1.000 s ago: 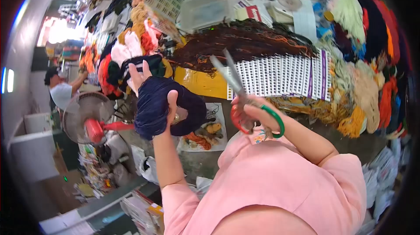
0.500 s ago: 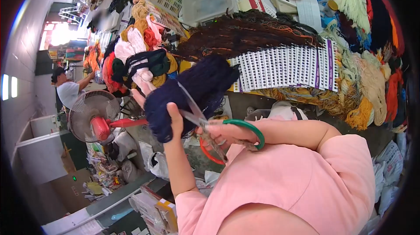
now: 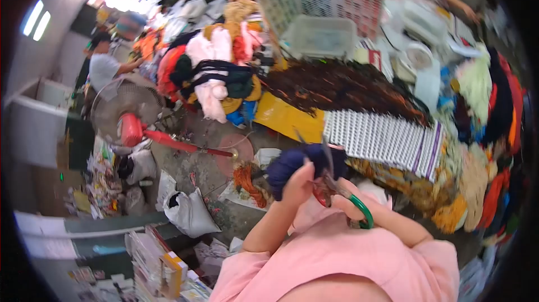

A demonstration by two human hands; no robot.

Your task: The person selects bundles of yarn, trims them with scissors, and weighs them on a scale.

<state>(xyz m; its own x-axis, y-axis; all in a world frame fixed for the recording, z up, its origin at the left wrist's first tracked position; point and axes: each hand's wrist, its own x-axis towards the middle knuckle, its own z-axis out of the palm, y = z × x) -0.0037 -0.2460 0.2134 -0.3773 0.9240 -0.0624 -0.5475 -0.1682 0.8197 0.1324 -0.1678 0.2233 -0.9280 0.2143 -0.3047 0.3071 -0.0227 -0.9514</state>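
A bundle of navy yarn (image 3: 282,170) is in my left hand (image 3: 301,184), which is wrapped round it in front of my chest. My right hand (image 3: 347,205) grips a pair of scissors (image 3: 362,210) with one green and one red handle. The scissor blades point up and away from me, close against the yarn; blur hides whether they touch it. Just beyond my hands, a row of white punched cards (image 3: 376,140) lies along the table's near edge. Dark brown yarn (image 3: 348,89) is spread behind the cards.
Pink, red and dark skeins (image 3: 210,49) hang at the table's left. A clear tub (image 3: 323,37) stands by a plastic basket (image 3: 281,11). A red floor fan (image 3: 132,129) stands left. White sacks (image 3: 191,212) lie below. Two people (image 3: 104,70) are further off.
My hands, with the yarn and scissors, have come down and closer to my chest. The view has shifted, so more floor and table show. The navy bundle looks more compact.
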